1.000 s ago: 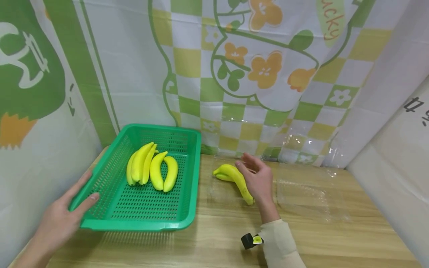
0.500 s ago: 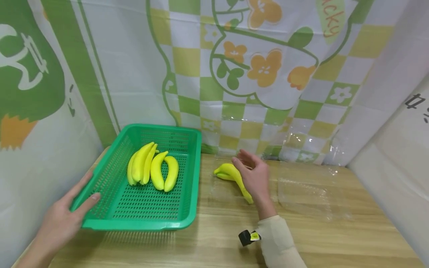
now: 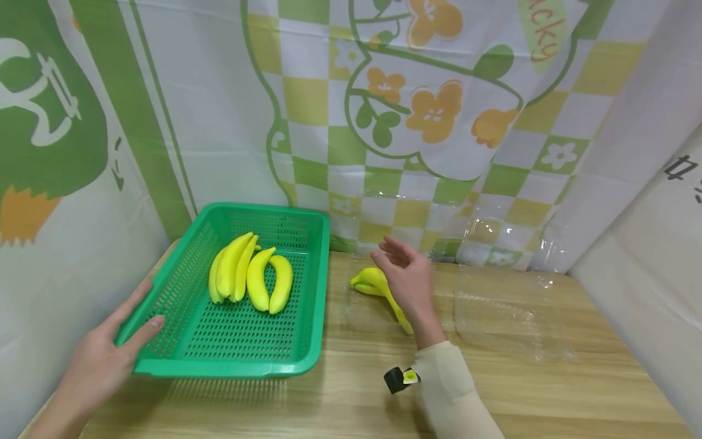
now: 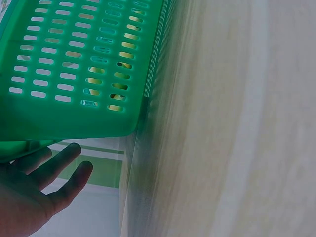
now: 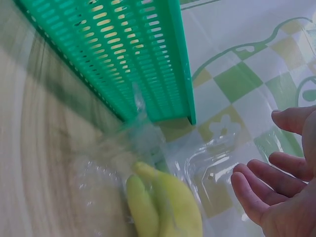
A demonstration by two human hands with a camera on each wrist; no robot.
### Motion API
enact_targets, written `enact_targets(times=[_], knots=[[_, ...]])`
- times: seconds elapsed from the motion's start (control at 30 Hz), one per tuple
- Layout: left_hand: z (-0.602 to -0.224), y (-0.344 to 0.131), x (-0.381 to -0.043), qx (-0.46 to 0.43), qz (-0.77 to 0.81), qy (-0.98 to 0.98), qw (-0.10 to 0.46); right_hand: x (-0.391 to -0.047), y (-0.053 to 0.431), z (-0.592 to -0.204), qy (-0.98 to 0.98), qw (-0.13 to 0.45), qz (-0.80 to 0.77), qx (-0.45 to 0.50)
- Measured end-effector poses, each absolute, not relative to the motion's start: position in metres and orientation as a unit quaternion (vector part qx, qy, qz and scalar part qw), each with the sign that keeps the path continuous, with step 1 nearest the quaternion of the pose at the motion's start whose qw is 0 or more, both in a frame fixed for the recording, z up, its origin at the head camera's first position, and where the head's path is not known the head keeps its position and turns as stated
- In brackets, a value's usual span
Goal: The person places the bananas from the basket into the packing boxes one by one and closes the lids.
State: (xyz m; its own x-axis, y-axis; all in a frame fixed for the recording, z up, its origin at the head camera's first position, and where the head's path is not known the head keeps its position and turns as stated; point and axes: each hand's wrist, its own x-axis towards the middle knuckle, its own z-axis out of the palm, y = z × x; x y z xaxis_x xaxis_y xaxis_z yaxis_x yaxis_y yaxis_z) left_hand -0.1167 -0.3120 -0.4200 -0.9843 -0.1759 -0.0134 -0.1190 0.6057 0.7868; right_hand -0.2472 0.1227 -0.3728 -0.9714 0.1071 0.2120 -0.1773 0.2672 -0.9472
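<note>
With our left hand point(image 3: 99, 350) we pinch the rim of the green basket point(image 3: 219, 369). Our right hand point(image 3: 408, 280) is loosely spread; a yellow banana pair point(image 3: 370, 279) lies just below its palm, toward the thumb side.

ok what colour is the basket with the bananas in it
The basket is green all over, clearest in the head view.

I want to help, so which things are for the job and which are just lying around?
Likely job things:
- green basket in the left hand
- bananas inside it
- other bananas near the right hand
- clear plastic packaging

Just around:
- patterned cloth
- wooden table
- black gadget
</note>
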Motion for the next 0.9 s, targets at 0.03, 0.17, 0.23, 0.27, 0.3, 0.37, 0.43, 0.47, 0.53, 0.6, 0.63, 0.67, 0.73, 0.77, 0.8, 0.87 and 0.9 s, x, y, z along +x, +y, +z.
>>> enact_targets(times=[0.03,0.17,0.23,0.27,0.3,0.37,0.43,0.47,0.53,0.6,0.63,0.67,0.73,0.77,0.8,0.87,0.9], knots=[[-0.42,-0.312,-0.117,0.082,-0.438,-0.895,0.033,-0.248,0.121,-0.371,-0.787,0.116,0.606,0.022],[-0.421,-0.312,-0.117,0.08,-0.444,-0.892,0.038,-0.249,0.113,-0.364,-0.784,0.111,0.61,0.025],[-0.421,-0.312,-0.116,0.079,-0.444,-0.892,0.04,-0.25,0.108,-0.359,-0.785,0.111,0.609,0.03],[-0.422,-0.312,-0.116,0.079,-0.443,-0.892,0.04,-0.251,0.105,-0.357,-0.783,0.111,0.611,0.034],[-0.422,-0.312,-0.116,0.079,-0.443,-0.892,0.04,-0.251,0.103,-0.354,-0.783,0.111,0.611,0.038],[-0.422,-0.312,-0.116,0.079,-0.442,-0.893,0.04,-0.252,0.098,-0.35,-0.781,0.113,0.612,0.048],[-0.422,-0.312,-0.116,0.079,-0.442,-0.893,0.039,-0.253,0.093,-0.346,-0.778,0.114,0.615,0.058],[-0.422,-0.312,-0.116,0.079,-0.443,-0.892,0.039,-0.254,0.09,-0.345,-0.778,0.114,0.615,0.061],[-0.422,-0.312,-0.116,0.079,-0.443,-0.892,0.038,-0.255,0.086,-0.342,-0.775,0.114,0.618,0.068],[-0.422,-0.312,-0.116,0.079,-0.442,-0.893,0.039,-0.255,0.081,-0.339,-0.772,0.113,0.622,0.074],[-0.422,-0.312,-0.116,0.078,-0.442,-0.893,0.038,-0.256,0.079,-0.337,-0.771,0.11,0.623,0.076],[-0.422,-0.312,-0.117,0.078,-0.442,-0.893,0.037,-0.256,0.077,-0.336,-0.769,0.108,0.625,0.077],[-0.422,-0.312,-0.117,0.076,-0.442,-0.893,0.036,-0.258,0.073,-0.334,-0.766,0.104,0.629,0.082],[-0.422,-0.312,-0.117,0.076,-0.441,-0.894,0.036,-0.258,0.071,-0.332,-0.765,0.101,0.63,0.083],[-0.422,-0.312,-0.117,0.076,-0.441,-0.894,0.034,-0.259,0.069,-0.331,-0.764,0.1,0.631,0.084],[-0.422,-0.313,-0.117,0.077,-0.44,-0.894,0.032,-0.26,0.066,-0.329,-0.762,0.098,0.634,0.086],[-0.422,-0.313,-0.118,0.078,-0.44,-0.894,0.032,-0.26,0.064,-0.328,-0.761,0.097,0.635,0.088]])
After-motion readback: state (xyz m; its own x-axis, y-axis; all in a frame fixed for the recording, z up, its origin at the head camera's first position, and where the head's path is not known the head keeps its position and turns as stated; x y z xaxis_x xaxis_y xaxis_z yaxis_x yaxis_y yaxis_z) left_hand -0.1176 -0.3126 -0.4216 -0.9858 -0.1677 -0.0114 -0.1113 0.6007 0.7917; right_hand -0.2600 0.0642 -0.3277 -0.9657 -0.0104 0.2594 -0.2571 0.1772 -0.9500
